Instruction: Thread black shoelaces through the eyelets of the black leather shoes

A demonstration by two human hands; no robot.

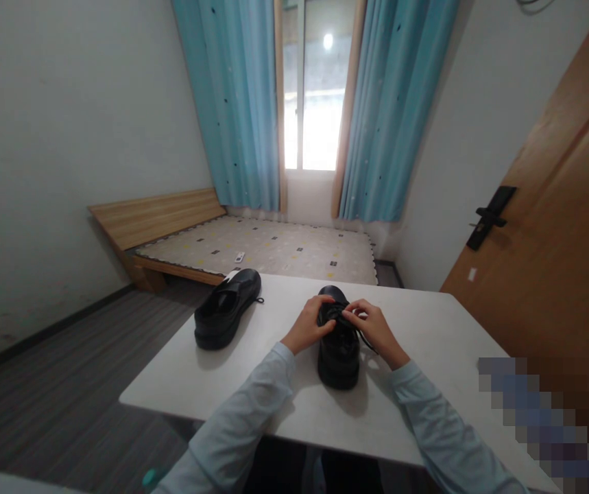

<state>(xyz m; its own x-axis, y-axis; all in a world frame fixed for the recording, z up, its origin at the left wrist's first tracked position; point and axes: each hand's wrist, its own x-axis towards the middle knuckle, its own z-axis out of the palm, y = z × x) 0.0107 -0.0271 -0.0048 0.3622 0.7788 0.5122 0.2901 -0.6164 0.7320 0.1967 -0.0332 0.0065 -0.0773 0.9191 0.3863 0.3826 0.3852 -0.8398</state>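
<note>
Small bedroom, white walls, grey plank floor. White table [443, 343] fills lower centre of head view. Beyond it at 12 o'clock: low wooden bed [160, 219] with patterned mattress [273, 247], bright window [310, 96] flanked by blue curtains [237, 103]. Brown door [556, 261] with black handle [489, 216] at 3 o'clock. Pixelated patch at 4 o'clock, contents not readable.

Two black shoes on table. Near shoe [339, 343] stands upright at table centre, toe pointing to 12 o'clock, heel toward viewer. Second shoe [226, 307] lies at 10 o'clock from the first, well apart, toe angled to 1 o'clock, close to table's left edge, untouched.

Left hand [308, 326] rests against left flank of near shoe at its lacing area; fingers [325, 302] curled over top of shoe, touching it. Whether those fingers clamp a lace: cannot tell, too small and dark.

Right hand [374, 328] at right flank of same shoe; thumb and forefinger pressed together, pinching a black lace [363, 339] above the tongue. Loose lace end trails from the pinch toward 4 o'clock, down onto table beside the shoe.

Both forearms in pale blue sleeves [253, 412], entering from 6 o'clock and converging on near shoe. Hands close together over the lacing, not touching each other.
</note>
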